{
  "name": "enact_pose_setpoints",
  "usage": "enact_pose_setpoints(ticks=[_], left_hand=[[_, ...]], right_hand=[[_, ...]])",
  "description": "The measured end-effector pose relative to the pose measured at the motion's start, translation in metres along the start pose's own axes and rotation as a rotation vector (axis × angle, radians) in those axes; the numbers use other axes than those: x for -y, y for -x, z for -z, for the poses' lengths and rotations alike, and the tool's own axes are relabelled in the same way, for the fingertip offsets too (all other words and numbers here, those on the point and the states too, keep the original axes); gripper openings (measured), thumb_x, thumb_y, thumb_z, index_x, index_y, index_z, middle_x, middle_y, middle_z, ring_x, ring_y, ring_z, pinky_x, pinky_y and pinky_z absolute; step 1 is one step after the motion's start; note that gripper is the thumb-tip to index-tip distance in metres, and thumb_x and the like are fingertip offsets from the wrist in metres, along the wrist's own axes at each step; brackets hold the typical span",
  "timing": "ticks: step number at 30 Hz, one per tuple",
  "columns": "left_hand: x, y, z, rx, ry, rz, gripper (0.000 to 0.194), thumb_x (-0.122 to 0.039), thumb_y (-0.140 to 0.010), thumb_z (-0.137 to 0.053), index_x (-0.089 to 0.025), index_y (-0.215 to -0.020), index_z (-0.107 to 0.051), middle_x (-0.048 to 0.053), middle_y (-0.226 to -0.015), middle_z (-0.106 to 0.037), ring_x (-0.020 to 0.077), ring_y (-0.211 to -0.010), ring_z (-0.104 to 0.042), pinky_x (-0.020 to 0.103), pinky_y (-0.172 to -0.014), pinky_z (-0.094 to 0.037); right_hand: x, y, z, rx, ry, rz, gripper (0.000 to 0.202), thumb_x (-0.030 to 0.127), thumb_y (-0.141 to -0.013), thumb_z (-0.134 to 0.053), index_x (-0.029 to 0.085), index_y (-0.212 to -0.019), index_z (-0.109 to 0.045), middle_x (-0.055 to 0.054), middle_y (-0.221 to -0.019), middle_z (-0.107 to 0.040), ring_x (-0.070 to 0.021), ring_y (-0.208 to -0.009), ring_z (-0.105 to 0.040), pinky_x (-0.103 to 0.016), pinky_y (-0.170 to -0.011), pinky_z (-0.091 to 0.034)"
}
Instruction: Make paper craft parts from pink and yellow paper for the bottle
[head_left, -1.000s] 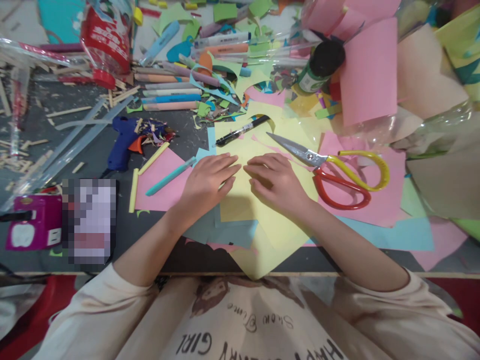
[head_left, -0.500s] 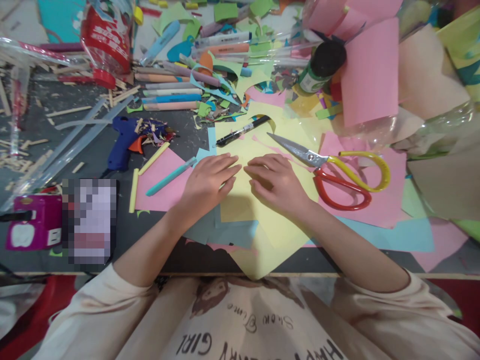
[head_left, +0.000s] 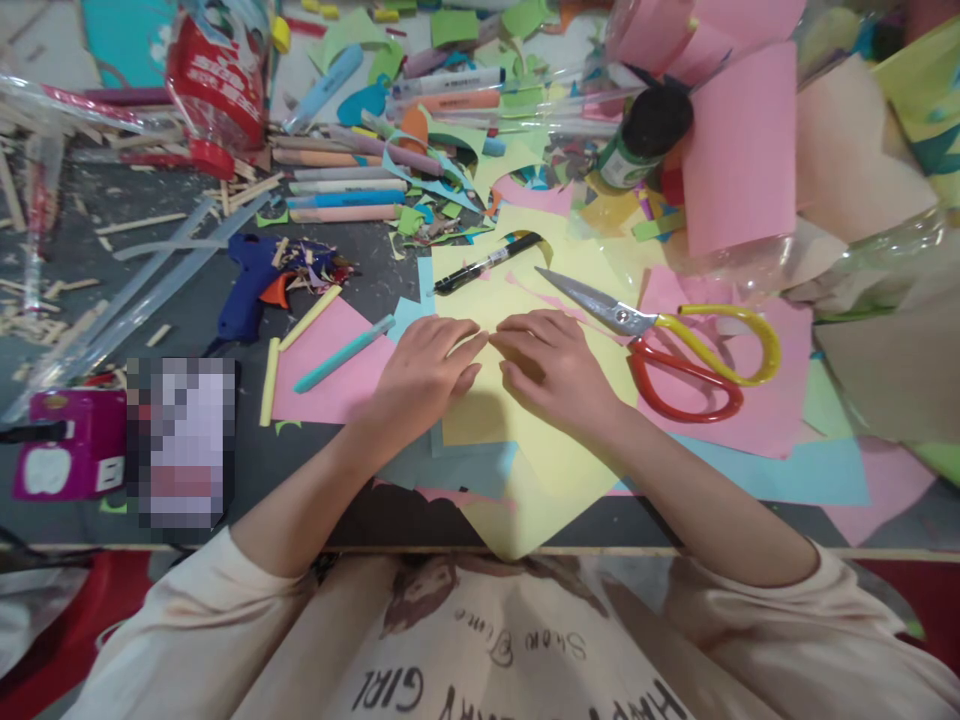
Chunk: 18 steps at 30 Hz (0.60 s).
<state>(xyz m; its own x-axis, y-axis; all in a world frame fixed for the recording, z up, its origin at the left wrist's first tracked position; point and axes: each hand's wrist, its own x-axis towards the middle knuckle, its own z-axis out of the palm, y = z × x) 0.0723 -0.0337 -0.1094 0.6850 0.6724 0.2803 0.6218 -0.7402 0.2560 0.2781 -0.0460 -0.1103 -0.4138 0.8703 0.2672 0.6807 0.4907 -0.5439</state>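
Both hands rest on yellow paper, fingertips nearly meeting at its middle. My left hand lies palm down with its fingers stretched out, holding nothing that I can see. Opposite it, my right hand is also palm down, fingers extended and slightly bent. Just beyond the fingers lies a black pen. Scissors with one yellow and one red handle lie to the right, blades apart. On pink paper left of my left hand is a teal rolled paper stick.
A blue glue gun lies at left, near clear glue sticks. A phone and a purple box are near the front edge. Markers, a red-labelled bottle, a dark-capped green bottle and paper scraps crowd the back.
My left hand has shifted slightly, its index finger now reaching closer to my right hand's fingertips. My right hand has barely moved.
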Motion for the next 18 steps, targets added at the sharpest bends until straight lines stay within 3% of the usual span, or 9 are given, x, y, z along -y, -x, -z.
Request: enact_pose_setpoints(ticks=[9,18], left_hand=[[-0.009,0.002,0.000,-0.007,-0.075,-0.068,0.027,-0.009,-0.096,-0.044,-0.014,-0.113,-0.064,0.012,-0.112,-0.072,0.0225,-0.103,-0.067,0.038,-0.090,-0.051],[-0.035,-0.003,0.007,0.143,-0.168,0.022,0.029,-0.014,-0.096,-0.040,-0.008,-0.117,-0.059,0.014,-0.112,-0.069,0.0225,-0.100,-0.067,0.033,-0.087,-0.054]], right_hand=[[0.002,0.000,-0.001,0.002,0.036,0.006,0.022,0.020,-0.089,-0.052,0.020,-0.107,-0.064,-0.010,-0.112,-0.072,-0.0271,-0.105,-0.065,-0.046,-0.093,-0.050],[0.002,0.002,-0.006,0.011,0.137,0.009,0.033,0.017,-0.090,-0.047,0.022,-0.117,-0.064,-0.011,-0.113,-0.069,-0.0277,-0.106,-0.062,-0.048,-0.094,-0.048]])
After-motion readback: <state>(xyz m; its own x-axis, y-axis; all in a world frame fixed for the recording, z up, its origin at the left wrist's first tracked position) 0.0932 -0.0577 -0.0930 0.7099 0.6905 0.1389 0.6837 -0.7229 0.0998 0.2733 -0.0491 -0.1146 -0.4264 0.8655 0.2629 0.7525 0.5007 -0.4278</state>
